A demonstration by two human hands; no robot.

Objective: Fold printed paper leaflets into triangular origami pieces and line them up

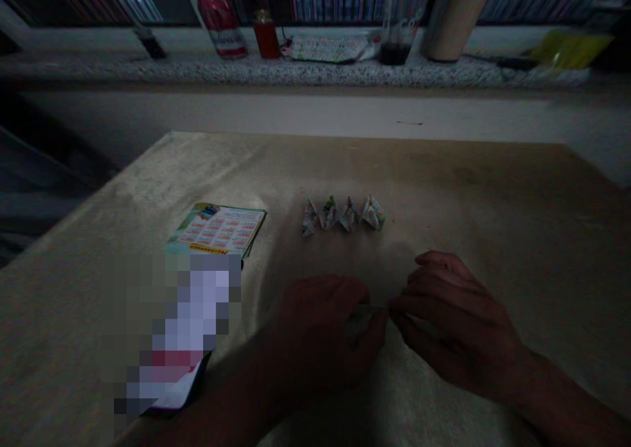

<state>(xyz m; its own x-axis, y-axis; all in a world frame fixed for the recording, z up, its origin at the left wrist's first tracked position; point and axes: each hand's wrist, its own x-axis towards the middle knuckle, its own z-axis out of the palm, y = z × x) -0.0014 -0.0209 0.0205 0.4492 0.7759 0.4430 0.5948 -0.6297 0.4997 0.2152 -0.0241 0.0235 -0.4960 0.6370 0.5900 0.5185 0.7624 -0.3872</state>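
Note:
My left hand (pixel 323 332) and my right hand (pixel 456 319) meet at the near middle of the tan table (pixel 468 204), both with fingers curled and pinching a small pale piece of paper (pixel 362 315) between them. The paper is mostly hidden by the fingers and the dim light. Beyond the hands, several small folded paper shapes (pixel 344 214) with coloured print stand in a row. A printed sheet (pixel 217 230) with a grid of orange boxes lies to the left.
A blurred-out flat object (pixel 177 335) lies near my left forearm. On the speckled ledge (pixel 296 71) at the back stand a red can (pixel 223 16), a small red jar (pixel 267 34), a dark glass (pixel 397 43) and a beige cylinder (pixel 456 16).

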